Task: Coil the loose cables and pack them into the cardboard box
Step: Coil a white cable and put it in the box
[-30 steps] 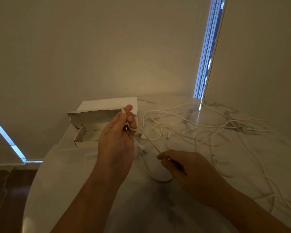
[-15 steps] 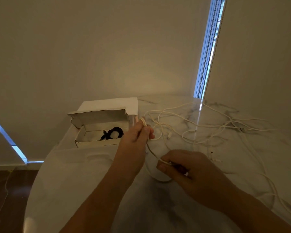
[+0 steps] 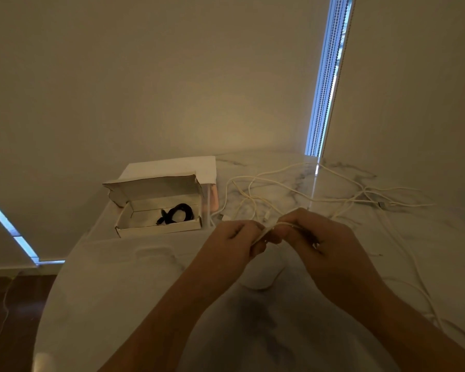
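Left hand (image 3: 232,241) and right hand (image 3: 313,236) together, both pinching white cable (image 3: 270,229). Cardboard box (image 3: 159,226) left of hands; loose cables (image 3: 333,200) beyond on counter (image 3: 118,291).

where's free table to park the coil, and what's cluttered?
Bare marble: the near-left stretch of the table, between the box front wall and the table's edge, left of the left hand. Inside the box, the floor left of the black coil is free. Crowded: right half and behind the right hand, strewn with white cables.
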`<move>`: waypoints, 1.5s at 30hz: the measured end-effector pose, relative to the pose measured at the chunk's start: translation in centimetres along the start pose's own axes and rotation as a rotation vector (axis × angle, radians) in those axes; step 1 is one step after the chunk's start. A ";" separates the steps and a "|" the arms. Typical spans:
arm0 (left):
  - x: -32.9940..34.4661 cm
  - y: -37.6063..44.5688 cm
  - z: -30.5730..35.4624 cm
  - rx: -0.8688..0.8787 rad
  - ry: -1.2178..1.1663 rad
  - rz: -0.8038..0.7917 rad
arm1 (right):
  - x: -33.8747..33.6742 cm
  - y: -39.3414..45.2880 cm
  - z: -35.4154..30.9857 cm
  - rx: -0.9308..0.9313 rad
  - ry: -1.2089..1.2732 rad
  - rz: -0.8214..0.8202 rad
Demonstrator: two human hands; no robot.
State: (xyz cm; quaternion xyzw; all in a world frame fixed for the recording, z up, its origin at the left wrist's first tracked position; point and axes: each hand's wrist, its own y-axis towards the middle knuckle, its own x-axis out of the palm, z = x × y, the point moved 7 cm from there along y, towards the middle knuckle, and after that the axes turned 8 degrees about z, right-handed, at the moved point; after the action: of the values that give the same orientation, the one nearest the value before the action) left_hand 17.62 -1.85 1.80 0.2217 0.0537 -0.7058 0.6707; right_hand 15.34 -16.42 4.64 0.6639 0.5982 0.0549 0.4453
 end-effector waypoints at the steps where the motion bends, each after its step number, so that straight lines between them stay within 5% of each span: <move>1: 0.0 -0.1 0.0 0.007 0.041 -0.001 | -0.2 0.0 0.2 0.020 0.010 0.011; 14: 0.4 0.0 0.5 -0.165 -0.695 -0.104 | -1.1 0.5 2.4 0.161 0.044 0.121; 22: -1.4 0.7 0.8 -0.164 -1.221 -0.066 | 1.4 -0.5 2.8 0.064 -0.146 -0.024; 29: -2.2 1.3 -0.5 -0.181 -1.198 0.138 | 3.1 -1.6 1.4 0.035 -0.183 -0.200; 45: -3.6 1.9 -1.9 -0.117 -1.236 0.350 | 3.7 -2.1 -0.9 -0.100 -0.204 -0.296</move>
State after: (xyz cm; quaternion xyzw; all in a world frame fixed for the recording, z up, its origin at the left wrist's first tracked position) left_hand 19.89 2.03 1.94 -0.2571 -0.3410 -0.5795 0.6942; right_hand 14.26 -13.04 2.03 0.5479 0.6376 -0.0492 0.5393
